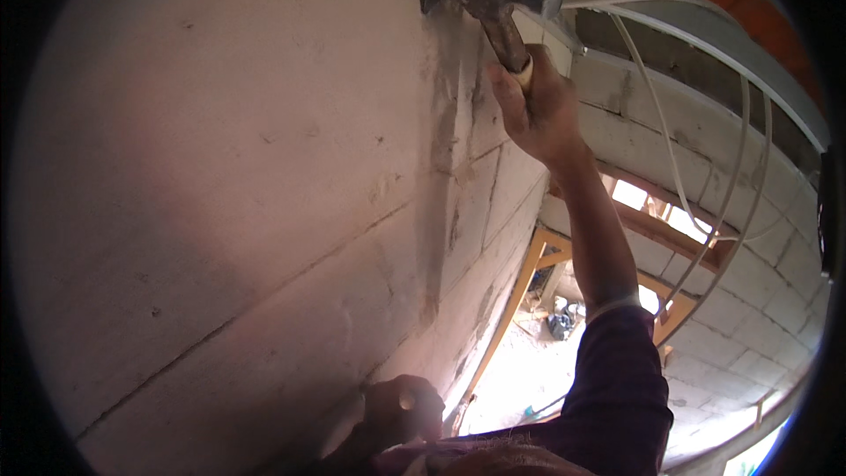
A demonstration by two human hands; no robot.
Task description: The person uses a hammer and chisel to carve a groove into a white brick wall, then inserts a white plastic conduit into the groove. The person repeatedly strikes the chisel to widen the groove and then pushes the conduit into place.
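Raised at the top, my right hand [542, 110] is wrapped round the handle of a hammer [502, 26]. The hammer's dark, worn head lies sideways, its left end at a broken, dark spot high on the pale block wall [264, 123] and its round face to the right. Whether it touches the wall is hard to tell. Low in the middle, my left hand [404, 410] is in shadow close to the wall, with its fingers curled in. What it holds, if anything, is hidden.
White cables [656, 97] hang in loops on the right below a curved metal beam [705, 22]. Behind them is a block wall [758, 317] with a window opening [674, 211]. A yellowish wooden frame [511, 326] stands below my arm, with a dark bundle [564, 322] on the floor beyond.
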